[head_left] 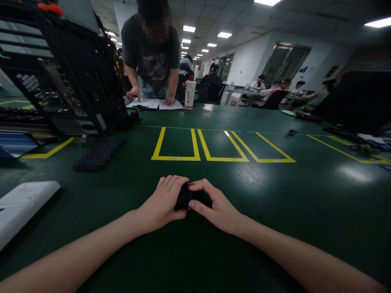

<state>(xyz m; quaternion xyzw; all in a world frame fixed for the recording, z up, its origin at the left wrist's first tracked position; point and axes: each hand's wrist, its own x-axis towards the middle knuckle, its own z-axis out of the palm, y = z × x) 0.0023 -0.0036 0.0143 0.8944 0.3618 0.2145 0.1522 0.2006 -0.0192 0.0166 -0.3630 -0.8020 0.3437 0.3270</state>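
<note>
A small black object point(182, 198) with a rounded outline is between my hands, low over the green table point(226, 256); its exact kind cannot be made out. My left hand point(165, 199) wraps round its left side, fingers over the top and thumb below. From the right, my right hand point(215, 205) pinches its edge with thumb and index finger, leaving a dark gap inside the curve of the fingers. Much of the object is covered by the left fingers.
An opened black computer case point(76, 81) stands at left, with a white box point(24, 207) nearer me. Yellow tape frames point(175, 158) mark the table. Across it, a person point(152, 57) leans over papers point(146, 104) beside a white cup point(190, 94). A small black round piece point(292, 132) lies right.
</note>
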